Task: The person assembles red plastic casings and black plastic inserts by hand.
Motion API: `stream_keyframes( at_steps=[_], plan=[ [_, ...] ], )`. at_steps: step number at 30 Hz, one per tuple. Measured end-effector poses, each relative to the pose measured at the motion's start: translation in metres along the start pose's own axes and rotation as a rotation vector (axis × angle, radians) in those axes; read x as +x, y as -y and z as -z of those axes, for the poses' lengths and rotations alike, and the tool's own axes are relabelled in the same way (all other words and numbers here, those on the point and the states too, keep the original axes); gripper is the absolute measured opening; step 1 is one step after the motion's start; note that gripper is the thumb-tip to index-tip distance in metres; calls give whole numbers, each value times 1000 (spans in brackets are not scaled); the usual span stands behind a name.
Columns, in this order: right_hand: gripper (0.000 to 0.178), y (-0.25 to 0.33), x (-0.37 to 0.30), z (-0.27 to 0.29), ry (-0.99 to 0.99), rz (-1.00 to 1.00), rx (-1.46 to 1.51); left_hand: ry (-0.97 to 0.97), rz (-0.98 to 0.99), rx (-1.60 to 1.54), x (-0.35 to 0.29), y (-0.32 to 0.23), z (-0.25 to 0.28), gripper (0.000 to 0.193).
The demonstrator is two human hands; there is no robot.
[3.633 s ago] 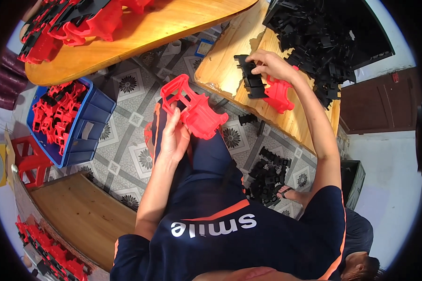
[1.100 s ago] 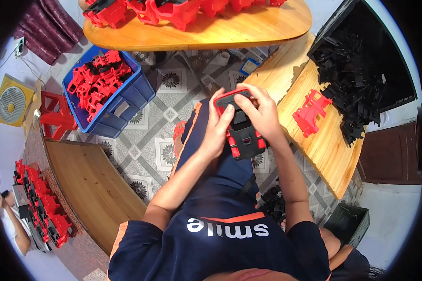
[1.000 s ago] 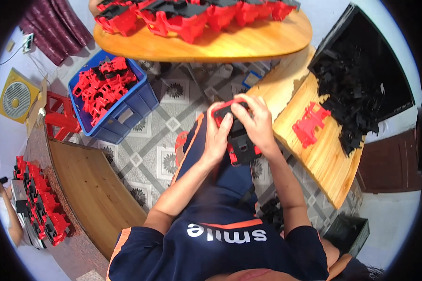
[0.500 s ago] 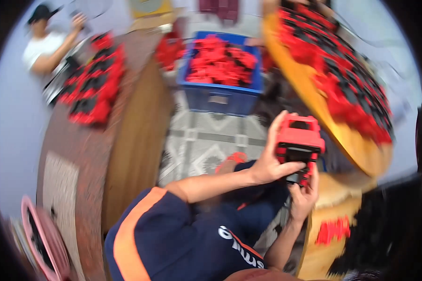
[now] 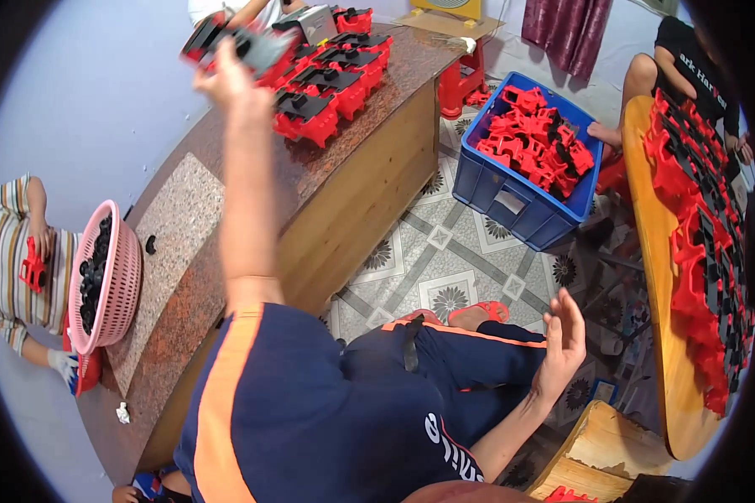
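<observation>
My left arm stretches far to the left over the stone-topped table. At its end my left hand [image 5: 231,84] grips a red, black and grey plastic toy vehicle [image 5: 264,49], smeared by motion. Just beside it on the table stand rows of red toy vehicle bodies [image 5: 310,121] with black tops. My right hand [image 5: 562,348] is raised over my lap on the right, fingers apart, holding nothing. It is nearest to the wooden stool [image 5: 621,440] and the yellow wooden table [image 5: 646,251].
A blue crate [image 5: 520,222] of red parts stands on the tiled floor. Red and black assemblies [image 5: 705,251] crowd the yellow table, a person beside it. A pink basket [image 5: 122,281] of black parts is at the left, where a person in stripes holds a red part [image 5: 33,267].
My view has swung left. My left hand has carried the toy vehicle from before my body to the left table. The right hand has let go of it and opened.
</observation>
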State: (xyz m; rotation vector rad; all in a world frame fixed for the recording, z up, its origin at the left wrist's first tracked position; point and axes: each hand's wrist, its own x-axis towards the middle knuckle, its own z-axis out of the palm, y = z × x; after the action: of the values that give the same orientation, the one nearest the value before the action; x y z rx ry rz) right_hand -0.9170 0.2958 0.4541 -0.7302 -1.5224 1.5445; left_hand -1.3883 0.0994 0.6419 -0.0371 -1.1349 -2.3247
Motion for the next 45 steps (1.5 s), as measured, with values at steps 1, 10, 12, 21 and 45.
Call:
stream_keyframes(
  at_steps=[1,10,12,21,45],
  plan=[
    [41,-9,-6,5,-5,-3,12,-1,-27,-23,88,35,36,62],
    [31,-58,-63,38,-248,-181,-51,-15,615,39,235,178,170,27],
    [30,-54,-88,50,-378,-246,-149,127,796,189,175,225,129,28],
    [31,-30,-120,32,-636,12,-465,1347,446,-9,-67,225,74,45],
    [36,52,-274,419,-1673,-93,-1603,2476,1410,39,-699,-59,127,107]
  ],
)
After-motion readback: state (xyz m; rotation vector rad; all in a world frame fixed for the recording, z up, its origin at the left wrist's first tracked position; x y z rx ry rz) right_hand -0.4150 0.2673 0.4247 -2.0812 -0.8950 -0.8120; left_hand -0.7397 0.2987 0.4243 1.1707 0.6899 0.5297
